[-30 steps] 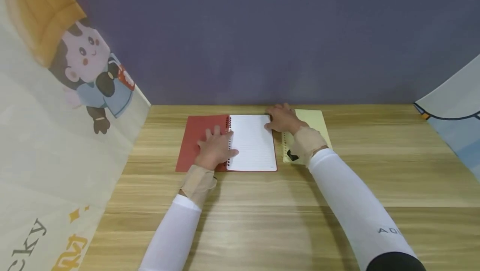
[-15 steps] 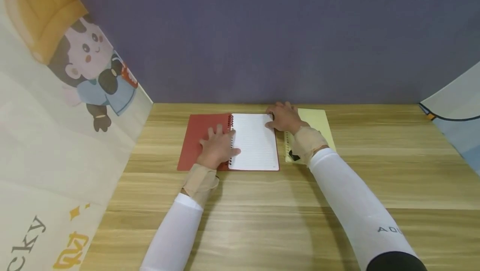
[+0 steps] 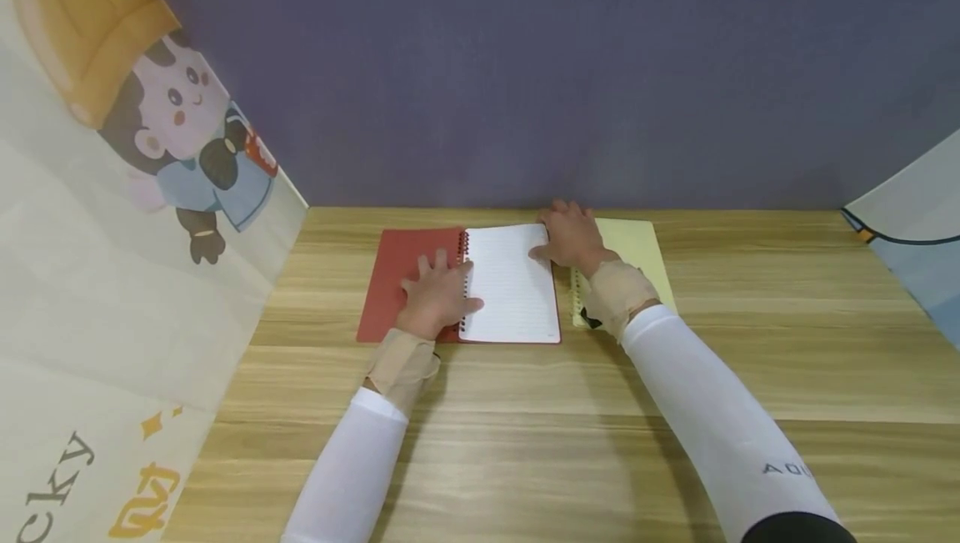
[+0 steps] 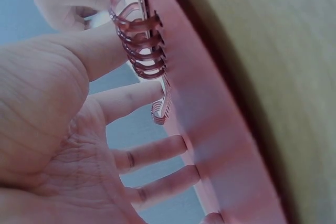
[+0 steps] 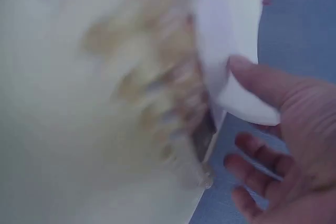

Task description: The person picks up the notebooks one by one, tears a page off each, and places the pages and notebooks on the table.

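A red spiral notebook [image 3: 381, 297] lies open on the wooden table, its cover on the left and a white lined page [image 3: 513, 297] on the right. My left hand [image 3: 435, 301] rests with spread fingers across the cover and the coil. In the left wrist view, the fingertips touch the red cover [image 4: 210, 119], and the thumb reaches past the red coil [image 4: 142, 45]. At the page's upper right corner is my right hand [image 3: 572, 240]. In the right wrist view, thumb and forefinger pinch the bent page [image 5: 247, 100]; the other fingers are curled loosely.
A yellow spiral notebook [image 3: 637, 251] lies just right of the red one, partly under my right wrist. Behind the wooden table [image 3: 510, 460] rises a dark blue-grey wall panel [image 3: 525, 76]. A printed white panel [image 3: 97, 301] borders the left side.
My right hand has shifted slightly away from me at the page's corner, and the page's top edge now slants up toward it. The left hand stays in place on the notebook.
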{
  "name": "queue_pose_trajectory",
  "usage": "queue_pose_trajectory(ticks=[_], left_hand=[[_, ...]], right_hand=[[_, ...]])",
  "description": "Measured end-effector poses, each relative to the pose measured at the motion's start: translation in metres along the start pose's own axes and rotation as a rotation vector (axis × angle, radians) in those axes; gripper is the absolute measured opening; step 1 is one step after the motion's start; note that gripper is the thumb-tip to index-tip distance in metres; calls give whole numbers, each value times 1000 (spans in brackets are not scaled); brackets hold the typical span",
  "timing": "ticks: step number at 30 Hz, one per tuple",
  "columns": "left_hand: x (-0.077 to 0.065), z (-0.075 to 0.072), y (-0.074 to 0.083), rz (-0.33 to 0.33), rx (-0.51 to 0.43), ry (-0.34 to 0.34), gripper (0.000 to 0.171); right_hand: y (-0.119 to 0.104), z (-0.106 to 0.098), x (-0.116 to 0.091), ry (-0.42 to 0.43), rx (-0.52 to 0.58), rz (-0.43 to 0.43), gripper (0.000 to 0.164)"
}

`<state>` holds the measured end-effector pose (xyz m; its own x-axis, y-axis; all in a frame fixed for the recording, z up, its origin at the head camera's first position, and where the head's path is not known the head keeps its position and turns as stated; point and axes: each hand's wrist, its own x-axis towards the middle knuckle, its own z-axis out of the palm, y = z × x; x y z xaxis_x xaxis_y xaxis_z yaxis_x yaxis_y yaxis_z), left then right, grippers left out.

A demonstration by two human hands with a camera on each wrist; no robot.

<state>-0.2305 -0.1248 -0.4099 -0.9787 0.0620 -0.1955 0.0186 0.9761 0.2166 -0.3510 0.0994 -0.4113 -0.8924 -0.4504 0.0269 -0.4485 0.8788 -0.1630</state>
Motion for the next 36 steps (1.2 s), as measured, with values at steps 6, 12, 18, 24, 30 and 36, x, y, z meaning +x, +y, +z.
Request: queue_pose_trajectory(ticks=[6, 12, 18, 24, 30, 36], left_hand=[[-5, 0, -2, 8, 1, -4, 71], [-4, 2, -4, 7, -22, 37, 72], [1, 4, -8, -6, -50, 97, 77], [6, 1, -12, -21, -43, 77, 48], [11, -13, -19, 5, -46, -2, 53], [18, -31, -25, 58, -85, -117, 70]], right_hand=[[-11, -10, -16, -64, 373, -22, 38], [-29, -10, -41, -243, 580, 7, 38], [-45, -3, -63, -285, 601, 123, 35], [-49, 1, -68, -247, 512, 126, 34], [-51, 1, -67, -265, 476, 91, 36], [-51, 2, -66, -262, 418, 61, 43]])
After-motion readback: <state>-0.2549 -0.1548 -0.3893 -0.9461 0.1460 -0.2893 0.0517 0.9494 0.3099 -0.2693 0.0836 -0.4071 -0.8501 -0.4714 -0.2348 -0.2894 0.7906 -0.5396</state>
